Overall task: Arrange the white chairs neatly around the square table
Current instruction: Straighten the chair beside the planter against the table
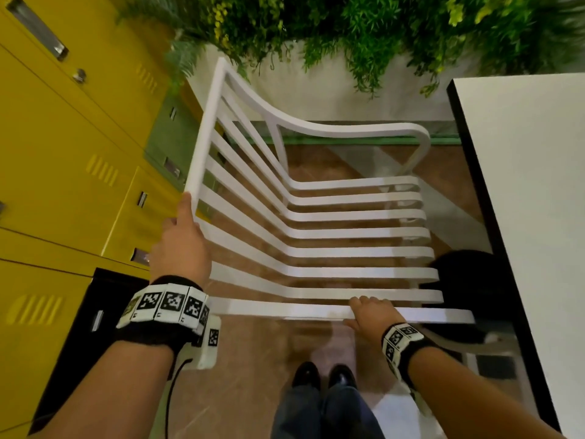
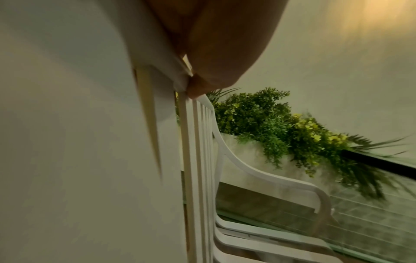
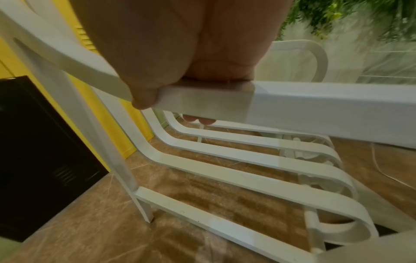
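At the far left we see yellow lockers (image 1: 63,147) with a black locker (image 1: 79,327) low beside them, and just to their right our left hand (image 1: 180,245) grips the near end of the top rail of the white chair (image 1: 316,236); in the left wrist view the fingers (image 2: 198,89) curl round that rail's edge, so this hand is clenched on the chair. The chair stands on the brown floor (image 1: 253,359) between the lockers and the table (image 1: 522,217), close to the table's black left edge, though we cannot tell whether they touch. Its slatted back rises on the left, by the lockers, and its seat slats run from left to right, ending in rolled tips toward the table, so the chair faces right, toward the table. The top rail runs from near to far, and the far armrest (image 1: 364,128) curves from the back out to the right. Along the near side lies the near armrest (image 1: 285,308), also running left to right, and our right hand (image 1: 370,315) grasps it from above; in the right wrist view the thumb sits on the near face and the fingers (image 3: 202,121) wrap underneath, showing below the bar. Our dark shoes (image 1: 323,375) stand on the floor just near of that armrest. Beyond the chair, green plants (image 1: 364,30) hang over a pale planter wall (image 1: 316,90). The white table fills the right side, its long edge running from near to far.
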Action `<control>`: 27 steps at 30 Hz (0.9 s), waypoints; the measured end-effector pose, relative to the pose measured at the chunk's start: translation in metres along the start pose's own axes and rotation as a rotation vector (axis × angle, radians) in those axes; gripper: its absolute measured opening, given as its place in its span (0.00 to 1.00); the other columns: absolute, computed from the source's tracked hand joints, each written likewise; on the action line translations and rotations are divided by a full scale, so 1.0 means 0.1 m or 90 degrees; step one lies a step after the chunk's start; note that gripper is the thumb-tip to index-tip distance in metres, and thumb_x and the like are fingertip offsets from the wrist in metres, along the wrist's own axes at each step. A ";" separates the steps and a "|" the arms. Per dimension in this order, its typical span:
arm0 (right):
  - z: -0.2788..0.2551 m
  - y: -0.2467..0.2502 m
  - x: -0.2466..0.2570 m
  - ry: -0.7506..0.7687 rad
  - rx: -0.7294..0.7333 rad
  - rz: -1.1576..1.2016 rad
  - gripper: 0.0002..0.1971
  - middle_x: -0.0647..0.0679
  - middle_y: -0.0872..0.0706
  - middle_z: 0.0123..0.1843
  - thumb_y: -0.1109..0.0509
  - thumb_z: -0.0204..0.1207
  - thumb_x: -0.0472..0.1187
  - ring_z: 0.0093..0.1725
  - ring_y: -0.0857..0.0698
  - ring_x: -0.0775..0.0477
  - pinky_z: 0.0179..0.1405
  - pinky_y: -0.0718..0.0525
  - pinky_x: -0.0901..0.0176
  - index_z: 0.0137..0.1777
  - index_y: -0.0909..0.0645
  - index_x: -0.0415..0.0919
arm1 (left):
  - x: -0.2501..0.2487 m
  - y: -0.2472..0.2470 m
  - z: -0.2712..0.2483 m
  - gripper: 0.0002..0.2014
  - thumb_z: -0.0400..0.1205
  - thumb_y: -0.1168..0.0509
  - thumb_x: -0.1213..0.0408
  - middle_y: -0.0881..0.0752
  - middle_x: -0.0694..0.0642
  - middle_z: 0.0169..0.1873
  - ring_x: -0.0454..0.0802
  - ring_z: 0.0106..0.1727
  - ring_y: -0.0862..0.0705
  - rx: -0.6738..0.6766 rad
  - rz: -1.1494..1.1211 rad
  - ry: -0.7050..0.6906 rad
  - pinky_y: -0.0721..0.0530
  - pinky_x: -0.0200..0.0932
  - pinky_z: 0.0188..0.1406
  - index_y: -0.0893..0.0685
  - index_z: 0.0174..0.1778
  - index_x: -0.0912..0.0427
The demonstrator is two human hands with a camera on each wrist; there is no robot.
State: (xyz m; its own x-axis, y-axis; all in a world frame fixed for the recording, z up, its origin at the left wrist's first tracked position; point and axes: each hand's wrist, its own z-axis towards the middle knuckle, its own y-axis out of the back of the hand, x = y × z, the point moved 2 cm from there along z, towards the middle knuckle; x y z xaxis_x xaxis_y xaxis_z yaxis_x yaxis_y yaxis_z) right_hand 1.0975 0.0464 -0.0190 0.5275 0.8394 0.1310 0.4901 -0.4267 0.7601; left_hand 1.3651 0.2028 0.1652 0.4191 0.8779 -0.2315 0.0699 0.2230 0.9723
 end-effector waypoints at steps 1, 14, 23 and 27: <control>-0.02 0.00 -0.06 -0.006 0.005 -0.003 0.24 0.41 0.21 0.69 0.44 0.83 0.58 0.66 0.22 0.39 0.65 0.26 0.43 0.71 0.32 0.42 | -0.04 -0.01 -0.03 0.24 0.86 0.46 0.65 0.21 0.72 0.52 0.71 0.41 0.19 0.001 -0.006 0.001 0.20 0.61 0.34 0.44 0.78 0.49; -0.26 0.00 -0.60 -0.056 0.028 -0.011 0.24 0.41 0.23 0.70 0.44 0.83 0.58 0.68 0.24 0.39 0.67 0.28 0.43 0.72 0.33 0.42 | -0.62 -0.14 -0.26 0.25 0.87 0.46 0.65 0.22 0.70 0.51 0.68 0.46 0.21 0.024 -0.054 -0.006 0.25 0.56 0.35 0.45 0.79 0.48; -0.26 -0.08 -0.60 -0.074 0.022 -0.017 0.25 0.41 0.23 0.71 0.44 0.83 0.58 0.68 0.24 0.39 0.67 0.30 0.44 0.71 0.33 0.42 | -0.58 -0.16 -0.37 0.25 0.87 0.45 0.66 0.22 0.70 0.47 0.60 0.38 0.27 0.009 -0.072 -0.017 0.26 0.54 0.32 0.43 0.80 0.50; -0.29 -0.14 -0.58 -0.083 0.016 0.001 0.24 0.41 0.23 0.71 0.43 0.82 0.58 0.68 0.24 0.39 0.67 0.30 0.45 0.71 0.33 0.42 | -0.59 -0.14 -0.40 0.24 0.86 0.44 0.65 0.22 0.69 0.45 0.60 0.36 0.27 0.000 -0.079 -0.028 0.27 0.54 0.31 0.41 0.79 0.51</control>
State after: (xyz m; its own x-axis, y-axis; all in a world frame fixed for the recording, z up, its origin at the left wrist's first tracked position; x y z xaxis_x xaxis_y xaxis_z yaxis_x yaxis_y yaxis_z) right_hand 1.0403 0.0138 -0.0190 0.6135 0.7883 0.0467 0.5061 -0.4379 0.7430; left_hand 1.3032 0.1649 0.1643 0.4463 0.8243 -0.3483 0.1233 0.3289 0.9363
